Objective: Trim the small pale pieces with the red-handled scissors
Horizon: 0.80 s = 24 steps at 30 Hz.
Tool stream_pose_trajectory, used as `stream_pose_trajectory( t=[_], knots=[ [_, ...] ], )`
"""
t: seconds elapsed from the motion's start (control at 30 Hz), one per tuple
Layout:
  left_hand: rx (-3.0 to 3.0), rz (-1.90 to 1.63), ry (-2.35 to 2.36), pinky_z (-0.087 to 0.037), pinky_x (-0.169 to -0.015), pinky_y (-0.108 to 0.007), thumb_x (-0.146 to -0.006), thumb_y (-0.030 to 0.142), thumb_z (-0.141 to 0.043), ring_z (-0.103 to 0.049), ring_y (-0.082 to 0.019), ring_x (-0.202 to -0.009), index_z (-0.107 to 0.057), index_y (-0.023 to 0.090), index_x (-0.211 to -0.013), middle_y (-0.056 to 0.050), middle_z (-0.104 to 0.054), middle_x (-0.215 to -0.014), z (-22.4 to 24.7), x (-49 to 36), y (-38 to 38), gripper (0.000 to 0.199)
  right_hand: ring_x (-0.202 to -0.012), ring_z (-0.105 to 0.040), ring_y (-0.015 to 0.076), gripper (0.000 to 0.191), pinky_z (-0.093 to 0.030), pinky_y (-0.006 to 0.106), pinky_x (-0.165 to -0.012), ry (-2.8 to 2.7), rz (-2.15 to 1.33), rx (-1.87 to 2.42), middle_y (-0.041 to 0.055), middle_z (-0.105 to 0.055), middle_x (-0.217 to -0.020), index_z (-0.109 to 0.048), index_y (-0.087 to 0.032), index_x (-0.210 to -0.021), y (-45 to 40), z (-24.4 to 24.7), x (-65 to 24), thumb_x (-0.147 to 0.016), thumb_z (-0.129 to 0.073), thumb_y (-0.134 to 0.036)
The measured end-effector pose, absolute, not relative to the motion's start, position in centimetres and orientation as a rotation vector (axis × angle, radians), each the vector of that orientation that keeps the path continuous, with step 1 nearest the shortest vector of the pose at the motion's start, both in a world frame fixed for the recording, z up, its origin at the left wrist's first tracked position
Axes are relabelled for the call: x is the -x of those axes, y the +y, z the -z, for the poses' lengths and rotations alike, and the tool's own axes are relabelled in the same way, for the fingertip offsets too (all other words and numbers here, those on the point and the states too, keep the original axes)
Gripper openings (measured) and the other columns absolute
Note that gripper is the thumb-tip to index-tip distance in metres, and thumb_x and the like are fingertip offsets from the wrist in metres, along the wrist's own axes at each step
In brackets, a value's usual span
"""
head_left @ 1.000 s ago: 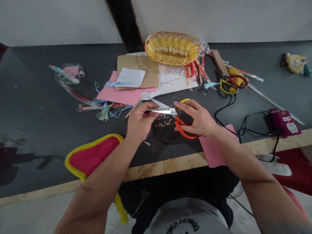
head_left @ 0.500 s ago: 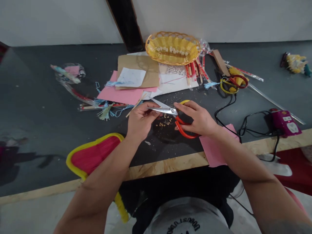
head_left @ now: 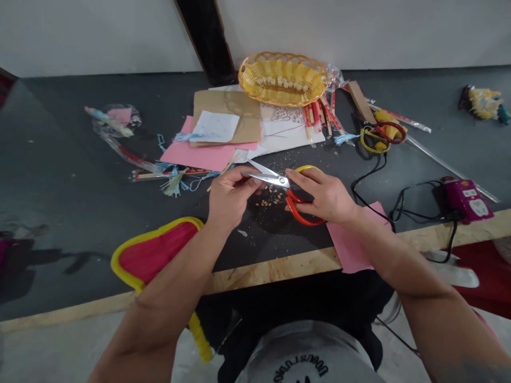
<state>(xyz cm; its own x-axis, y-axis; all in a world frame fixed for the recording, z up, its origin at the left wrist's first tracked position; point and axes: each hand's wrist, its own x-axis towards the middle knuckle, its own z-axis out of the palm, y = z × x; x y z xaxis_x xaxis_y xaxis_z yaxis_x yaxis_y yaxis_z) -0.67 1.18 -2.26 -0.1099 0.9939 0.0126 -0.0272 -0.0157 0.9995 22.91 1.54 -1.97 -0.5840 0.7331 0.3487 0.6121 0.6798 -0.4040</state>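
My right hand (head_left: 325, 197) is closed round the red and yellow handles of a pair of scissors (head_left: 275, 180). Its two metal blades stand apart and point left, toward my left hand (head_left: 229, 199). That hand is pinched, thumb against fingers, right at the blades; whatever sits between the fingertips is too small or hidden to make out. Small tan bits (head_left: 271, 198) lie scattered on the dark tabletop under the scissors. A thin pale stick partly shows behind my left hand.
A yellow woven basket (head_left: 283, 98) stands at the back on papers. Pink paper (head_left: 199, 156), tassels (head_left: 175, 181) and wrapped chopsticks lie around it. Another scissors (head_left: 373, 141), a cable and a purple box (head_left: 467, 199) are right. A pink, yellow-edged piece (head_left: 155, 252) is by my left forearm.
Both hands and the scissors stay almost in place. The scissors' handles have shifted very slightly; the blades remain apart.
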Motion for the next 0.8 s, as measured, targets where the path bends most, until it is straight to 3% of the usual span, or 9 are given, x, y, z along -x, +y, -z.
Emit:
stream_pose_trajectory(
  t=[0.17,0.27,0.37,0.47,0.63,0.8],
  knots=[
    [-1.079,-1.285,1.263,-0.054,-0.057,-0.026,-0.066,0.037,-0.087,-0.065,-0.013,-0.06,-0.073,0.019,-0.08,-0.001,-0.071,-0.071,1.6,0.3,1.3,0.027,-0.094,-0.071,0.022,0.057,-0.06,0.035,-0.086,-2.309,-0.374,1.157,0.0102,-0.071,-0.121,-0.057,-0.023,-0.142,1.5,1.7,-22.8,-0.091,-0.068,-0.046],
    [-1.061,-1.31,1.249,-0.053,-0.056,-0.024,-0.066,0.037,-0.087,-0.065,-0.012,-0.062,-0.074,0.019,-0.083,-0.001,-0.071,-0.075,1.8,0.5,1.5,0.028,-0.1,-0.069,0.0266,0.061,-0.06,0.04,-0.085,-2.163,-0.292,1.366,0.0116,-0.069,-0.124,-0.053,-0.023,-0.145,2.5,1.7,-23.5,-0.088,-0.068,-0.039],
    [-1.114,-1.341,1.252,-0.052,-0.057,-0.022,-0.068,0.035,-0.087,-0.061,-0.009,-0.06,-0.076,0.021,-0.083,-0.001,-0.071,-0.077,2.1,0.8,1.7,0.024,-0.116,-0.063,0.0344,0.064,-0.055,0.051,-0.096,-2.115,-0.172,1.533,0.0154,-0.067,-0.126,-0.052,-0.018,-0.146,4.0,2.3,-24.9,-0.084,-0.065,-0.025],
    [-1.183,-1.295,1.282,-0.049,-0.053,-0.022,-0.072,0.033,-0.084,-0.054,-0.009,-0.056,-0.078,0.022,-0.084,0.0,-0.07,-0.073,2.3,0.7,1.5,0.018,-0.115,-0.062,0.0367,0.061,-0.052,0.058,-0.099,-2.132,-0.158,1.591,0.0174,-0.069,-0.124,-0.056,-0.014,-0.14,5.0,3.1,-26.2,-0.08,-0.066,-0.023],
    [-1.179,-1.183,1.277,-0.046,-0.046,-0.021,-0.074,0.034,-0.082,-0.056,-0.01,-0.054,-0.079,0.019,-0.089,-0.002,-0.068,-0.067,1.9,0.2,1.1,0.021,-0.109,-0.061,0.0324,0.029,-0.049,0.054,-0.099,-2.153,-0.092,1.454,0.0138,-0.072,-0.116,-0.072,-0.019,-0.115,4.9,2.6,-26.2,-0.092,-0.056,-0.025],
    [-1.121,-1.105,1.242,-0.047,-0.043,-0.02,-0.072,0.033,-0.083,-0.062,-0.011,-0.052,-0.077,0.018,-0.091,-0.001,-0.068,-0.065,1.5,-0.1,1.0,0.025,-0.096,-0.063,0.024,0.023,-0.05,0.045,-0.092,-2.307,-0.379,1.132,0.0069,-0.075,-0.098,-0.076,-0.023,-0.097,3.5,2.4,-23.6,-0.098,-0.053,-0.026]
  ],
)
